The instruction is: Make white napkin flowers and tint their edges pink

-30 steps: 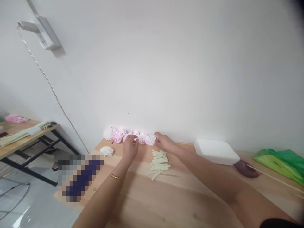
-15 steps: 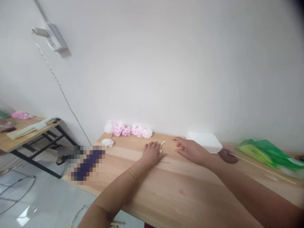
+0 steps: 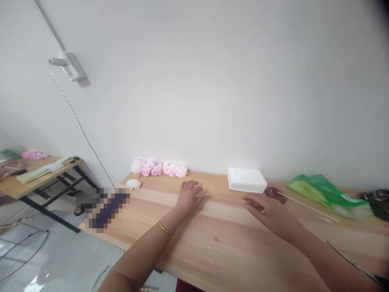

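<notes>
My left hand [image 3: 191, 197] is over the middle of the wooden table [image 3: 194, 239], fingers apart, with nothing seen in it. To the right, my right hand [image 3: 264, 211] has its fingers curled with the tips close together; whatever they may hold is hidden. Just beyond it lies a stack of white sheets [image 3: 246, 180], and a dark red item [image 3: 276, 194] sits behind the wrist. A row of pink-and-white crumpled puffs [image 3: 158, 168] lines the wall at the back left, with a small white piece [image 3: 133, 184] in front.
A green bag [image 3: 331, 192] and a thin pale stick [image 3: 310, 206] lie on the right, near a black object [image 3: 377, 202]. A second table [image 3: 12, 182] stands at the far left. A cord [image 3: 82, 123] hangs from the wall socket [image 3: 73, 69].
The view has turned a little right. My right hand has moved right, away from my left hand, toward the dark red item. The pale strip by my left hand no longer shows.
</notes>
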